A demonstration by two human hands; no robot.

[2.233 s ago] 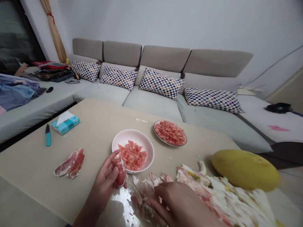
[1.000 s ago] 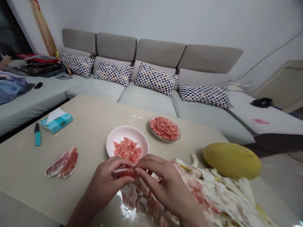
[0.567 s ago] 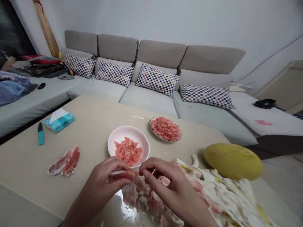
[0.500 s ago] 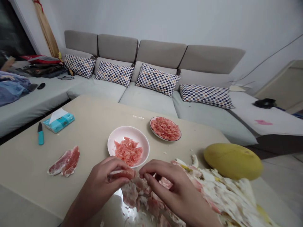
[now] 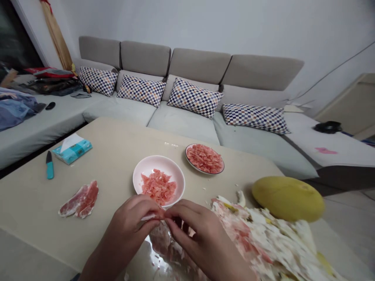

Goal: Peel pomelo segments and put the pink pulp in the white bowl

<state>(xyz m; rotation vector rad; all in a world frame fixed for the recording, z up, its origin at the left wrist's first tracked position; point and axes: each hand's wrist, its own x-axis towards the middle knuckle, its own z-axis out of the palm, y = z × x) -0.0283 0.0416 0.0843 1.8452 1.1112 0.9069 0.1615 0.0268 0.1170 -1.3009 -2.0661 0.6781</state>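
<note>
On the glossy beige counter [image 5: 117,148], right of my grip lie the big yellow oval fruit [image 5: 288,199] and the white-and-pink peel heap [image 5: 281,242]; just beyond is the round white bowl [image 5: 138,171] of loose pink pulp [image 5: 158,185]. My left hand [image 5: 125,226] clamps the slim pink fruit segment [image 5: 150,217], its long axis crosswise toward my right hand [image 5: 205,234], whose fingertips meet its end; whether they pinch it, I cannot tell.

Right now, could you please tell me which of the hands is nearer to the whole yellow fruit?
Right. The right hand is left of the yellow fruit, with pale peelings partly between; the left hand is farther left.
</note>
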